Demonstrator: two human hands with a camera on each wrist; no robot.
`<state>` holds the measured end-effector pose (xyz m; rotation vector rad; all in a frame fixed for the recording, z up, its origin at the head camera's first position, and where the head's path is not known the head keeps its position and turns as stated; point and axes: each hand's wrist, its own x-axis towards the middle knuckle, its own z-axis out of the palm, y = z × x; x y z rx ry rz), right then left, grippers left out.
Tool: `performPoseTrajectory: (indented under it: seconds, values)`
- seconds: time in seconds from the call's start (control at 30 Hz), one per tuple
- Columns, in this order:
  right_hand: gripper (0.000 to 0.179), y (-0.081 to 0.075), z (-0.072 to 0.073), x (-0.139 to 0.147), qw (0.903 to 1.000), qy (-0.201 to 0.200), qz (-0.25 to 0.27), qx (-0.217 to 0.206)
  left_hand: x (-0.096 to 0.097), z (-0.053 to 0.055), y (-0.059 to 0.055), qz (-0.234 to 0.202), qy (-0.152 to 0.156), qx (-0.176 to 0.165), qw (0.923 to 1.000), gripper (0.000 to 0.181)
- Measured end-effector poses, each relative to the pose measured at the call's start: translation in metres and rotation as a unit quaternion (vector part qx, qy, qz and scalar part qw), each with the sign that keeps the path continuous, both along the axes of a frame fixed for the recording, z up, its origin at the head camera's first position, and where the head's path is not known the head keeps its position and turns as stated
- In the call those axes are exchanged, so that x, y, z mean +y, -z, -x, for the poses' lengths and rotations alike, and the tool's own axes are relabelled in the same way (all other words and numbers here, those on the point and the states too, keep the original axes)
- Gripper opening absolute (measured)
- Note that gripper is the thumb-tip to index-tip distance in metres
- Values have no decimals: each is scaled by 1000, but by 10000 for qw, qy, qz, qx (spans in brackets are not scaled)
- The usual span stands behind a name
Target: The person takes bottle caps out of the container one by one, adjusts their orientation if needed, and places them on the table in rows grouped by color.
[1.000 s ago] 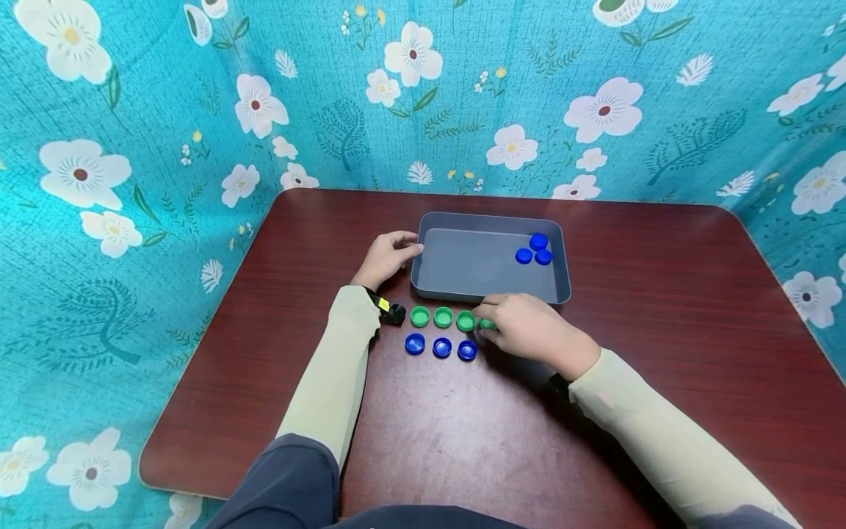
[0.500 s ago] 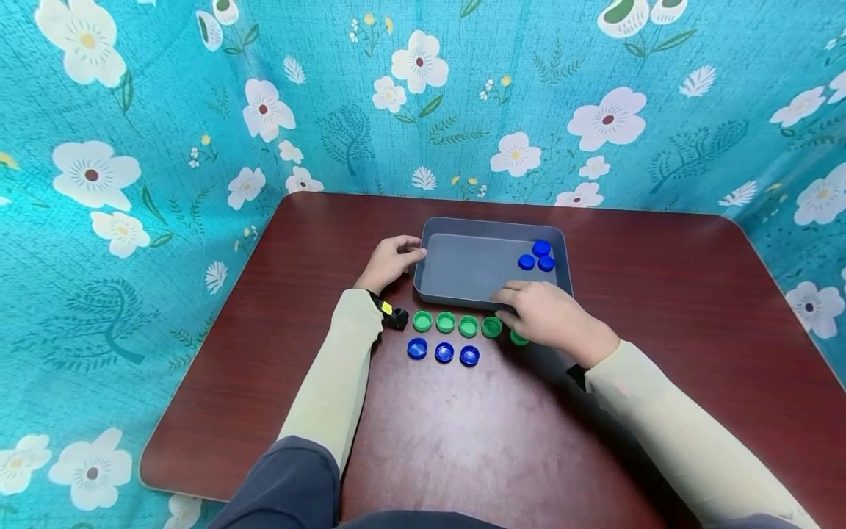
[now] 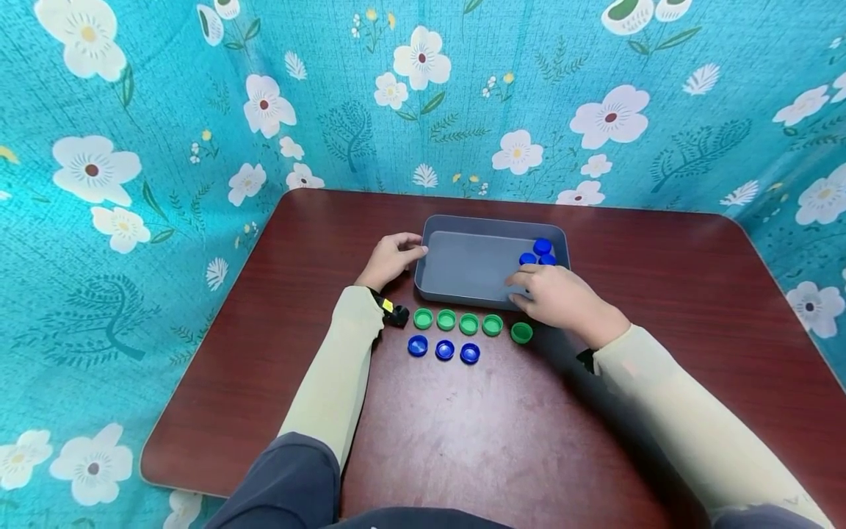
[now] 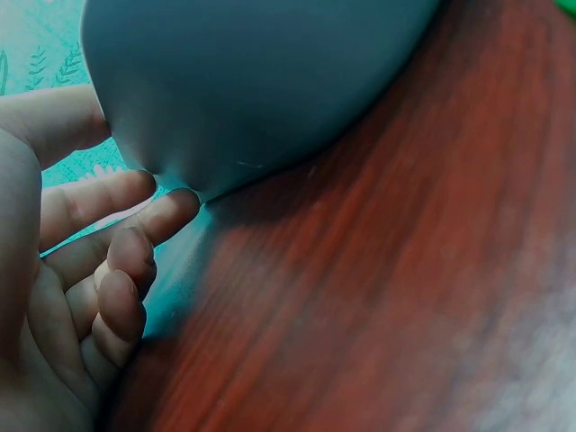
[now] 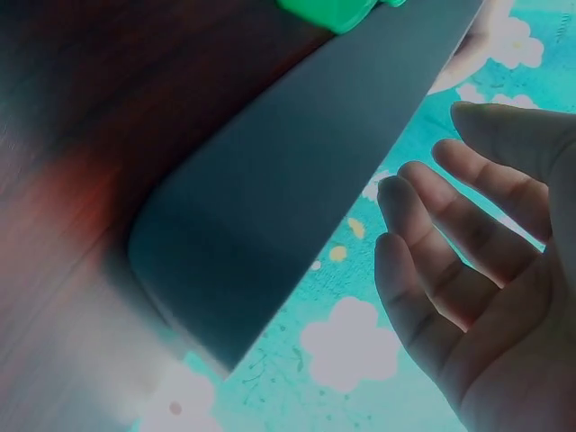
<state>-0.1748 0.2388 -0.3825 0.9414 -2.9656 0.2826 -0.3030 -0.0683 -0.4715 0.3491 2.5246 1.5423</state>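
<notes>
In the head view my left hand is at the left end of a grey rectangular tray. Its fingertips touch the tray's outer wall, as the left wrist view shows. My right hand is over the tray's front right part, fingers loosely bent with nothing between them. Beyond it, three blue bottle caps lie together inside the tray, partly covered by the hand. Several green caps form a row on the table before the tray; the rightmost green cap sits slightly apart. Three more blue caps line up nearer the body.
Everything stands on a dark red-brown wooden table with rounded corners. A turquoise flowered cloth hangs behind and beside it. A black wrist camera on the left wrist is close to the leftmost green cap.
My right hand has moved from the right end of the green row, right and away from the body, to over the tray, uncovering the rightmost green cap. The left hand stays at the tray.
</notes>
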Motion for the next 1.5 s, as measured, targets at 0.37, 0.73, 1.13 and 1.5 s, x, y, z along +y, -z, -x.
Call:
performPoseTrajectory:
  seconds: [0.37, 0.73, 1.13, 1.5]
  values:
    - [28, 4, 11, 9, 9993, 217, -248, -155, 0, 1, -3, -62, -14, -24, 10000, 45]
    - [28, 10, 11, 8, 9993, 288, -211, -79, 1, 1, -2, -93, -12, -33, 10000, 44]
    - [28, 10, 22, 16, 9982, 439, -301, -280, 0, 1, -1, -108, 0, -62, 9999, 43]
    - [32, 10, 42, 29, 9948, 767, -436, -518, 0, 0, -3, -83, 5, -26, 10000, 44]
